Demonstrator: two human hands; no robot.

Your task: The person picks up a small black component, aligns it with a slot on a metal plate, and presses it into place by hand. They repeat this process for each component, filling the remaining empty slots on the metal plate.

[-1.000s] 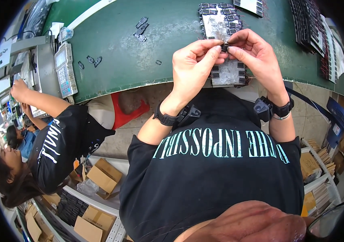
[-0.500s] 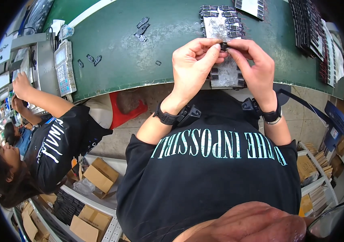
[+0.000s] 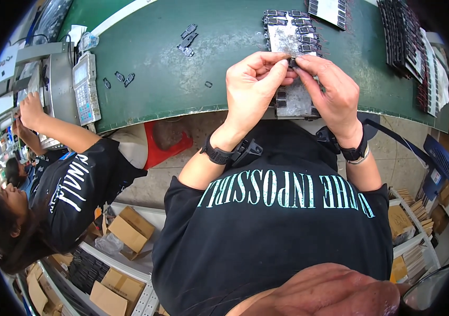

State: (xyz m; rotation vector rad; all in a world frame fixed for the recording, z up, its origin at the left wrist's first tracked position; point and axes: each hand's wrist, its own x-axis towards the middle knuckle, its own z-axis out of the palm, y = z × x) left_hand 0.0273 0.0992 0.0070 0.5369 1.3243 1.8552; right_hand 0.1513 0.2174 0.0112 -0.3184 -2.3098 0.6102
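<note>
My left hand (image 3: 253, 80) and right hand (image 3: 335, 83) pinched small black part (image 3: 292, 62) from opposite sides over metal plate (image 3: 294, 107), probably to steady it. Black modules (image 3: 307, 39) lined plate's edges, apparently for orderly spacing; loose pieces (image 3: 188, 39) lay left of plate.

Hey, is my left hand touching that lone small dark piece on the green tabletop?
Apart: the head view shows green tabletop plainly visible between your left hand and the lone small dark piece.
</note>
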